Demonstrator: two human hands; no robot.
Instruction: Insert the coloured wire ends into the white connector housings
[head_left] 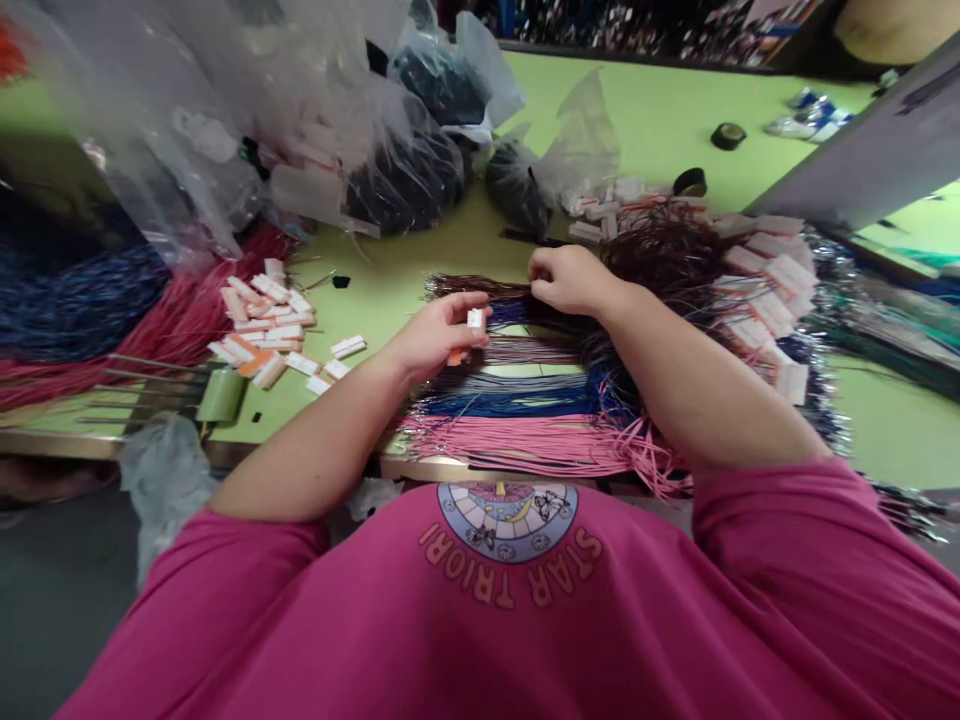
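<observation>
My left hand (439, 335) pinches a small white tag (475, 319) between its fingers, just above the left ends of the laid-out cords. My right hand (571, 278) is closed on a thin bundle of dark brown cords (480, 288) that runs to the left across the green table (390, 290). Below the hands lie sorted rows of cords: grey (510, 380), blue (517, 405) and pink (517, 440). My forearms reach out over the pink shirt.
A heap of white and orange tags (262, 325) lies at the left, next to red cords (157, 335). Plastic bags (405, 170) of dark cords stand behind. More tagged cords (757, 290) pile up at the right. Tape rolls (727, 135) sit farther back.
</observation>
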